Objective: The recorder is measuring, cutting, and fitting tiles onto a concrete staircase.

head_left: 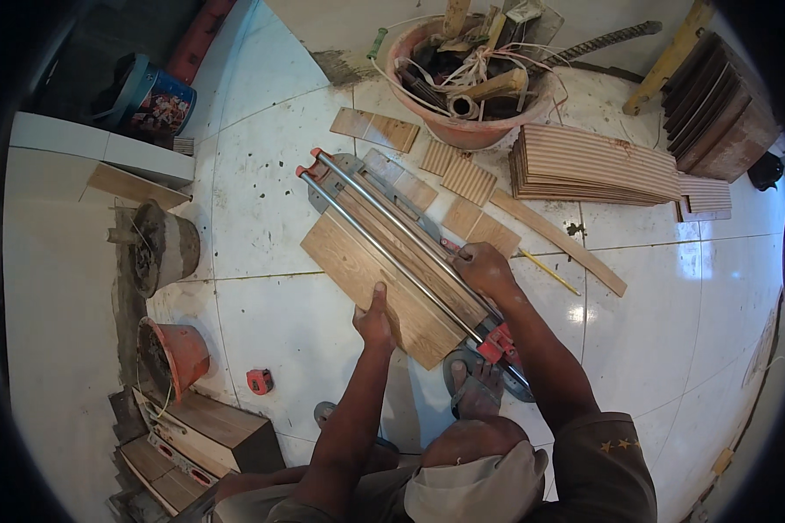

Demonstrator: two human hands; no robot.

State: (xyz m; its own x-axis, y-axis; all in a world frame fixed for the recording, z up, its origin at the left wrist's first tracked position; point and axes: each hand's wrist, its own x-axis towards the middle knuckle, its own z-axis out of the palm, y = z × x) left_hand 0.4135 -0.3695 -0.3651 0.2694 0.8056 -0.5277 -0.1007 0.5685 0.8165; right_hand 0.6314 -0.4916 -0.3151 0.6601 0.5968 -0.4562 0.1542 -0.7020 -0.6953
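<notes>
A wood-look tile (344, 257) lies across the manual tile cutter, under its two metal rails. My left hand (375, 324) grips the tile's near-left edge, thumb on top and fingers mostly hidden below. Closed at the cutter's right side is my right hand (487, 272); what its fingers hold, if anything, is hidden. The cutter's red carriage (497, 344) sits at the near end of the rails, beside my sandalled foot (477, 388).
Cut tile pieces (375, 129) and a yellow pencil-like stick (549, 272) lie beyond the cutter. Stacked tiles (593, 166) and a tub of tools and scraps (440, 131) stand farther back. At left are buckets (183, 353) and a red tape measure (259, 381).
</notes>
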